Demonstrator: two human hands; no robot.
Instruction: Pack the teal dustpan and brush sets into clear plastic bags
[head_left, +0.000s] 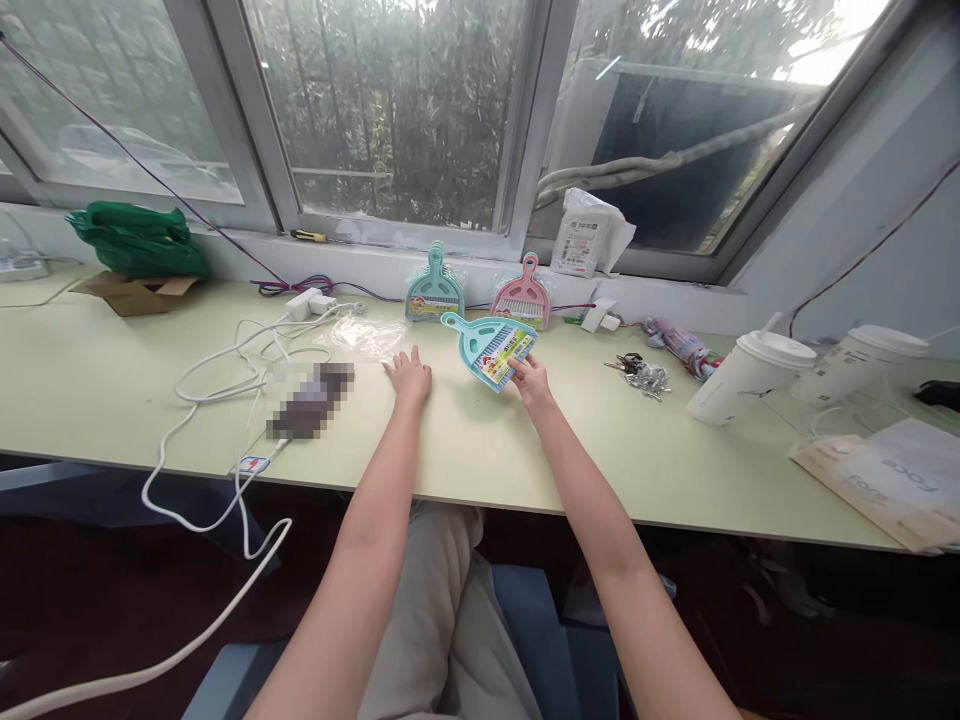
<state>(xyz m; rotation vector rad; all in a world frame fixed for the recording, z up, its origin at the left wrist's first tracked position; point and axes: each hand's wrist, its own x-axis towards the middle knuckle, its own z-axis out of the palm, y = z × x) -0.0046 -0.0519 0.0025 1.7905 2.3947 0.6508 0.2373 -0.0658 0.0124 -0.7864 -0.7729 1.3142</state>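
My right hand [531, 381] grips a teal mini dustpan and brush set [491, 347] by its wide, labelled end. The set is tilted, its handle pointing up and to the left. My left hand [409, 376] rests on the tabletop with its fingers spread, holding nothing. Beyond that hand lies a crumpled clear plastic bag [364, 337]. A stack of teal dustpan sets [435, 290] stands upright against the window ledge. Beside it on the right, pink dustpan sets [523, 295] lean upright too, partly covered by the held one.
White cables [196, 400] and a pixelated dark object [311, 400] lie at left. Further back are a cardboard box [139, 296] and green bag [142, 240]. Keys [641, 375], a folded umbrella [681, 347], white cups [750, 375] and a paper bag [892, 475] occupy the right.
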